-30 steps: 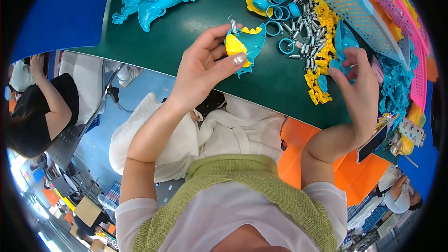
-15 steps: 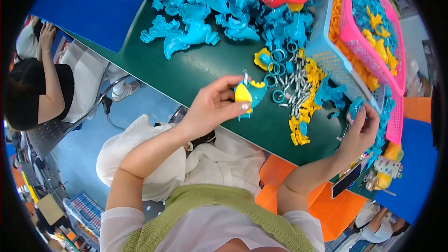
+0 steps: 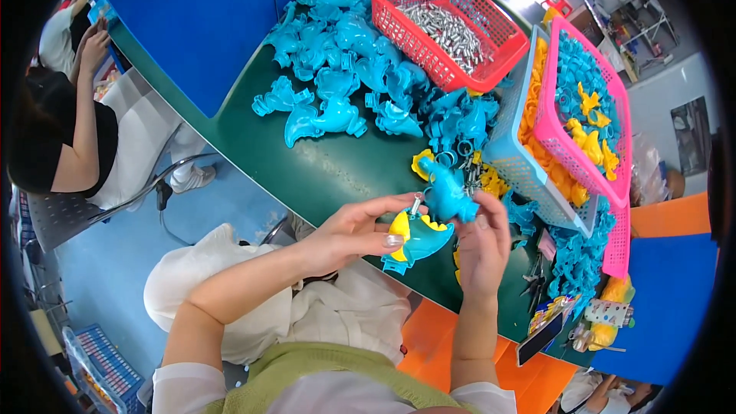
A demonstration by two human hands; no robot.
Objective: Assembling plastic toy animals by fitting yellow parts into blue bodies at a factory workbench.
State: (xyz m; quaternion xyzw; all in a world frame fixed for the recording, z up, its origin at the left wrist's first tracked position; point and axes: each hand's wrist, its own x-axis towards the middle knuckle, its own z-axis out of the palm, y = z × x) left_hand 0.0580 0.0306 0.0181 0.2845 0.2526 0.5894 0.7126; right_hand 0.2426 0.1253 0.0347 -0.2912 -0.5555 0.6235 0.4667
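Observation:
My left hand [image 3: 345,239] pinches a blue plastic shell with yellow trim [image 3: 426,241], its hollow side facing up. A small silver metal part [image 3: 416,203] sticks up from the shell beside my fingertips. In my right hand [image 3: 486,253] is a blue plastic toy-shaped shell half [image 3: 448,193], held by its edge just above and right of the first piece. The two pieces are close, and I cannot tell whether they touch. Behind them, a yellow part [image 3: 421,164] and several yellow pieces [image 3: 492,181] lie on the green table [image 3: 307,176], partly hidden by the right-hand shell.
A heap of blue shells [image 3: 337,54] covers the far table. A red basket [image 3: 383,0] holds silver metal parts. To the right stand a light-blue basket [image 3: 529,172] with orange-yellow parts and a pink basket [image 3: 571,161] with blue and yellow ones. A phone-like dark device [image 3: 540,339] sits near the right edge.
My right hand has come in from the far right carrying a blue shell half, now beside the left-hand piece. The left-hand piece has turned to show more of its hollow side. The view has shifted.

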